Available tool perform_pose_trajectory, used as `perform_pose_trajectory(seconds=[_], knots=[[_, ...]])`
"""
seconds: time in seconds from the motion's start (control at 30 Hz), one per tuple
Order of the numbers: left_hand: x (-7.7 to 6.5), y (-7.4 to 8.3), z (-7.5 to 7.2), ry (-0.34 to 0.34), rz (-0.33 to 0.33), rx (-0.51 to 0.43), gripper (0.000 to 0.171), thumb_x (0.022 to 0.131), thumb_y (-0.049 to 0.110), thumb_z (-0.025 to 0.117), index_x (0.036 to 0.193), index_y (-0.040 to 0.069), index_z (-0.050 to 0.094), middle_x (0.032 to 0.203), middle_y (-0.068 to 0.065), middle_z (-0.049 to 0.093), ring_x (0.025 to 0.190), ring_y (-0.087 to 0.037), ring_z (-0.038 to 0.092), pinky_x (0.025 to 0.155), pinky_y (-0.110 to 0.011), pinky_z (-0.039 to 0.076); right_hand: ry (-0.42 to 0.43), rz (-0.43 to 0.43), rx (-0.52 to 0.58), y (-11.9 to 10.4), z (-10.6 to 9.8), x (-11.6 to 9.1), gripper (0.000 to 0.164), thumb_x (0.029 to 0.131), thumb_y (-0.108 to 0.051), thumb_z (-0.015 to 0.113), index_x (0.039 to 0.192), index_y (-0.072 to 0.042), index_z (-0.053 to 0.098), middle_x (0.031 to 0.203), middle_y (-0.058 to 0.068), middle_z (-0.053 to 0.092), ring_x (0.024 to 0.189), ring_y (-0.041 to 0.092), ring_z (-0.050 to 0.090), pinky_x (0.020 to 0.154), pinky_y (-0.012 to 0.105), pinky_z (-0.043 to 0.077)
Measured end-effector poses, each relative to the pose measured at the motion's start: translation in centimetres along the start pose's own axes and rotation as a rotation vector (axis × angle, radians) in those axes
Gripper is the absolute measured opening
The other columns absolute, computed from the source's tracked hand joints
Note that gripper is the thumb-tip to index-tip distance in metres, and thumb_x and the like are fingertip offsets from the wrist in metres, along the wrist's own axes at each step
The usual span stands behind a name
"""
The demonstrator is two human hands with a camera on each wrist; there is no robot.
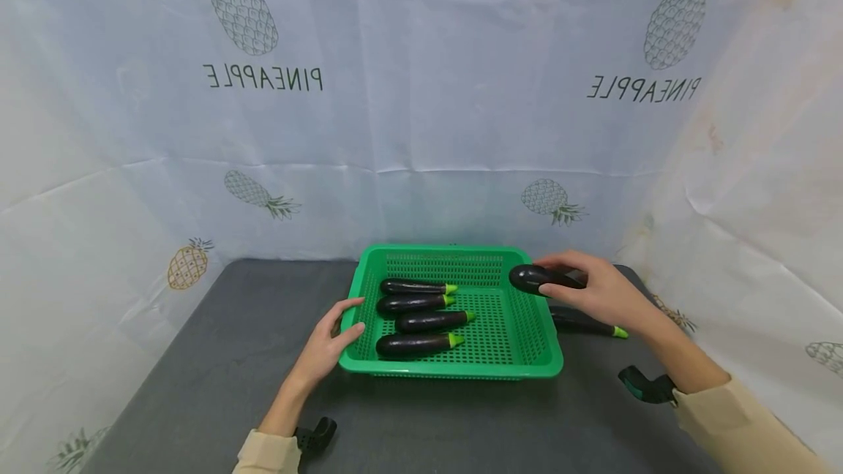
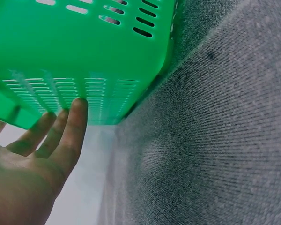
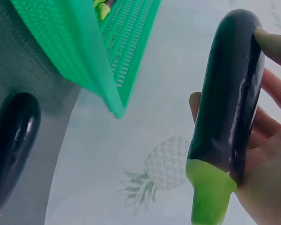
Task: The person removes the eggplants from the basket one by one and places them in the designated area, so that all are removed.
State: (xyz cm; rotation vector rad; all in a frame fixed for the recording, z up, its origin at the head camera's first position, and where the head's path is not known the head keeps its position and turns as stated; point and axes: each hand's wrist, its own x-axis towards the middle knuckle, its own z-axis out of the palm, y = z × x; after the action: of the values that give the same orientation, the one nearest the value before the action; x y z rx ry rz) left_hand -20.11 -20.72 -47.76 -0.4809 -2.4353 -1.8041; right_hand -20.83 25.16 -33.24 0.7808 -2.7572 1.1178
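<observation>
eggplant (image 3: 229,98) in right hand (image 1: 609,291) — seemingly over basket rim (image 1: 548,328)

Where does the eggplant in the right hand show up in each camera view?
Head: held eggplant right of centre, over the green basket's right rim, in the right hand.
Left wrist: not in view; only basket wall and left hand.
Right wrist: fills the right side, green stem down.
Shared landmark: the green basket.

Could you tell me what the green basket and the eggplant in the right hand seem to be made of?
Green basket: looks like moulded plastic, semi-gloss, with uniform slotted perforations. Eggplant held by the right hand: glossy dark skin with a flat, uniformly bright green cap, so possibly a plastic replica; hard to confirm.
</observation>
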Motion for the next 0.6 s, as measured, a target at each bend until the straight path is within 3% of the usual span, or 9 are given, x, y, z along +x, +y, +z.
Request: perform_pose_trajectory(seconds=[0.17, 0.43, 0.6], knots=[[0.0, 0.0, 0.0, 0.002, -0.001, 0.000, 0.049, 0.105, 0.022, 0.060, 0.151, 0.011, 0.046, 0.157, -0.018, 0.039, 0.148, -0.040, 0.031, 0.110, -0.066, 0.032, 0.041, 0.003, -0.038, 1.3, -0.2, -1.0, 0.037, 0.098, -0.021, 0.071, 0.134, -0.012, 0.065, 0.126, 0.008, 0.064, 0.102, 0.014, 0.064, 0.076, 0.029, 0.056], [0.0, 0.1, 0.1, 0.001, 0.001, 0.005, 0.049, 0.105, 0.020, 0.060, 0.151, 0.011, 0.046, 0.158, -0.018, 0.037, 0.151, -0.041, 0.023, 0.116, -0.067, 0.022, 0.064, 0.060, -0.114, 3.3, -0.7, -2.6, 0.042, 0.099, -0.023, 0.070, 0.137, -0.009, 0.062, 0.136, 0.014, 0.060, 0.119, 0.033, 0.058, 0.086, 0.035, 0.054], [-0.1, 0.1, 0.1, 0.003, 0.005, 0.009, 0.050, 0.105, 0.022, 0.060, 0.151, 0.010, 0.045, 0.158, -0.018, 0.037, 0.151, -0.041, 0.023, 0.115, -0.068, 0.023, 0.064, 0.108, -0.148, 5.0, -0.7, -3.4, 0.043, 0.099, -0.028, 0.070, 0.137, -0.008, 0.062, 0.134, 0.014, 0.061, 0.118, 0.035, 0.058, 0.085, 0.035, 0.054]])
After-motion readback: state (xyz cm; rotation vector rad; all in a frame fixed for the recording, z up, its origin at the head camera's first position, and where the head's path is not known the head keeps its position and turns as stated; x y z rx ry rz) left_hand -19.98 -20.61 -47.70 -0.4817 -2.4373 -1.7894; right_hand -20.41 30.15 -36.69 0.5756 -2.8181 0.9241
